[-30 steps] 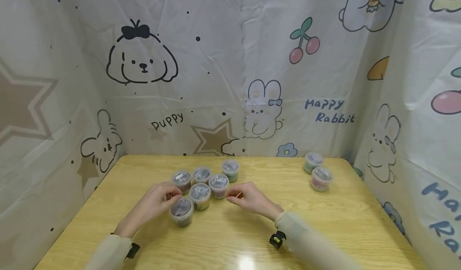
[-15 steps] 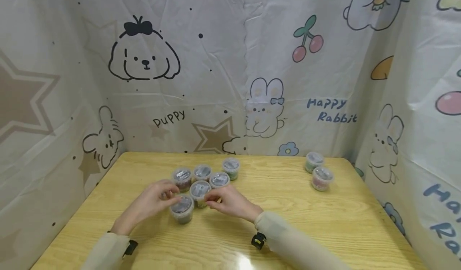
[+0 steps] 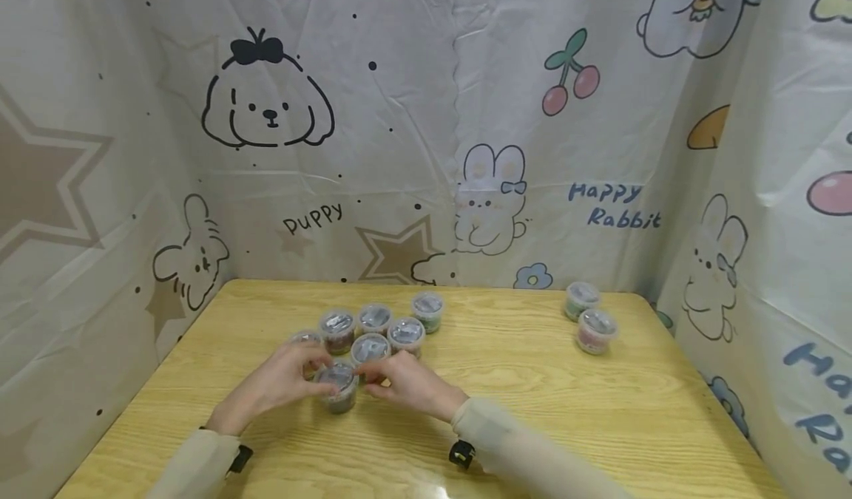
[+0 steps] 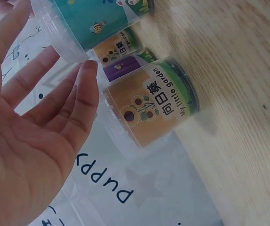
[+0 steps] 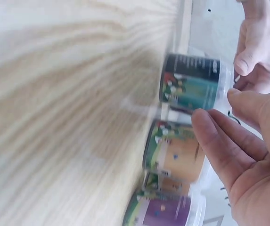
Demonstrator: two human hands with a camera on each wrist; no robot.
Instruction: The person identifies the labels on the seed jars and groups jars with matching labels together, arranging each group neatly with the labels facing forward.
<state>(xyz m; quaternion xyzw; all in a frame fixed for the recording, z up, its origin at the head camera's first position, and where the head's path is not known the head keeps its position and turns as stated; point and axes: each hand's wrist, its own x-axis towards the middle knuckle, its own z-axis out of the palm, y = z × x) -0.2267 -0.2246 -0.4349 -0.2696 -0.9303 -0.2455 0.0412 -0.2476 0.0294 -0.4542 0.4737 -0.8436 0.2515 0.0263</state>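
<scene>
Fingers of left hand (image 3: 276, 384) at lid (image 3: 339, 375) of round teal-labelled plastic tub (image 3: 342, 401), grip unclear. Right hand (image 3: 407, 384), fingers apart, shifted there too: two-handed work. Tub nearer left edge of yellow wooden table (image 3: 566, 381).

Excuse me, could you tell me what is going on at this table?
A person's left hand and right hand are both at a teal-labelled tub on the wooden table. The right hand's fingers are extended; whether the left hand grips the tub is hard to tell. Six more lidded tubs are grouped just beyond it, and a separate pair stands at the back right.
</scene>
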